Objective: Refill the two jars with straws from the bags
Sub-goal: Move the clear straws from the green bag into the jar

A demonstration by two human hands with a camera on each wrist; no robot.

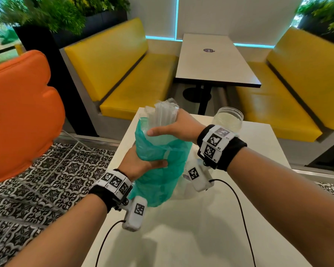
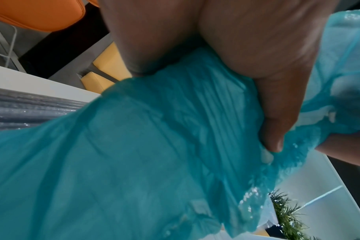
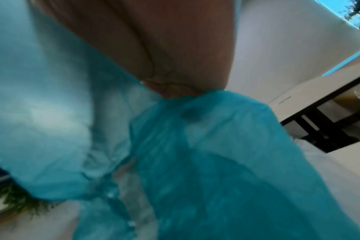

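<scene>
I am at the step of taking straws out of a bag. My left hand (image 1: 143, 164) grips the teal bag (image 1: 162, 170) around its middle, with the fingers curled around the plastic, and it holds the bag above the near part of the white table (image 1: 210, 218). My right hand (image 1: 174, 126) is closed around a bundle of clear straws (image 1: 164, 114) that comes out of the open mouth of the bag. The straws seem to be inside a thin clear wrap, but I cannot tell this for sure.

The bag and the straws have the same long axis. It stands almost upright, a little tilted, with the top ends of the straws pointing up and away from me. The lower part of the bundle is hidden inside the bag.

One clear jar (image 1: 228, 118) stands upright on the far right part of the table, just behind my right wrist, and its mouth is open. I see no straws in it. I do not see the second jar in these views.

I think the next move is to pull the bundle fully free along its long axis while the left hand keeps the bag back. Then I must carry the bundle to the right and lower it, end first, into the jar. The thin bag may cling to the straws, so I should pull slowly.
</scene>
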